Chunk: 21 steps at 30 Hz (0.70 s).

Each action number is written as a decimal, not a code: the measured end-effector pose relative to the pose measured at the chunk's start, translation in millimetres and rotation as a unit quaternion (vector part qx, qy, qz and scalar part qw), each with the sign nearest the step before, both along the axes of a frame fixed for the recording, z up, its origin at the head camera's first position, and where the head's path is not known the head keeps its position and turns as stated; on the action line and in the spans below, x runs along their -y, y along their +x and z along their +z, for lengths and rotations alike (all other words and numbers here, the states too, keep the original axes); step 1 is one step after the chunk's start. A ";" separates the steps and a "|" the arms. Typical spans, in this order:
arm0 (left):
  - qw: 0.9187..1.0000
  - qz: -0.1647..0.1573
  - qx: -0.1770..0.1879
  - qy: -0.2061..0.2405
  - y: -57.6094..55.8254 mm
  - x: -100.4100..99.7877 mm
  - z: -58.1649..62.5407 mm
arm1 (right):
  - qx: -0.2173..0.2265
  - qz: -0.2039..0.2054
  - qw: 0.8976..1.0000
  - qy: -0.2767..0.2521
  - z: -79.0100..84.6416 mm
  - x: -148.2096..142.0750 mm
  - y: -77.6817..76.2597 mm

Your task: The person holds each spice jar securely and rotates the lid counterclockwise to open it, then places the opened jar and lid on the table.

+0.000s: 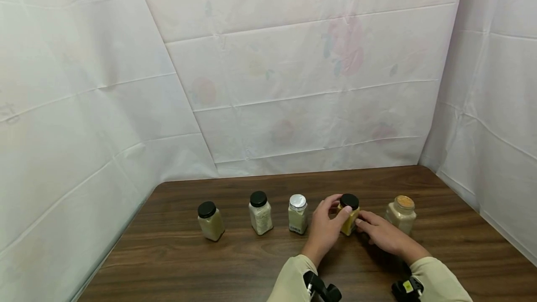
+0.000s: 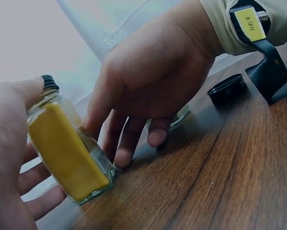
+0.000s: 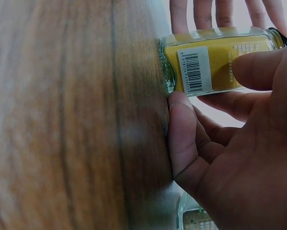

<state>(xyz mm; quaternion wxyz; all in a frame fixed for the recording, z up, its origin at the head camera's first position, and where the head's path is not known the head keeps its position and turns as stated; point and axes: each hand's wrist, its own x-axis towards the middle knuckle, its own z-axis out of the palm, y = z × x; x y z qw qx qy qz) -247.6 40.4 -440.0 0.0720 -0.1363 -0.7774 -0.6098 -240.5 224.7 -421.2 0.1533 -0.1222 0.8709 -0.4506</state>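
While left hand (image 1: 324, 227) grips yellow jar (image 2: 66, 151) with barcode label (image 3: 195, 72), right hand (image 1: 385, 236) pinches it; tag (image 2: 248, 24): "R右手".

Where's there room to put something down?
The tabletop is bare at front left, in front of the leftmost black-lidded jar and left of the left sleeve. So is the strip between the jars and white sheet. It's crowded at right: left grip and right grip at the yellow-filled jar, the tan-topped jar beside them, and a loose black lid.
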 end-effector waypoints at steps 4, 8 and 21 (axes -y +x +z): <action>1.000 0.006 -0.011 0.004 -0.3 1.9 0.1 | 0.001 -0.003 1.000 -0.001 0.0 0.1 -0.2; 1.000 0.006 -0.016 0.015 -0.8 3.5 0.4 | 0.004 -0.004 1.000 -0.003 0.2 0.3 0.2; 1.000 -0.018 0.003 0.004 -1.4 4.1 1.8 | 0.005 -0.005 1.000 0.001 0.3 0.3 0.2</action>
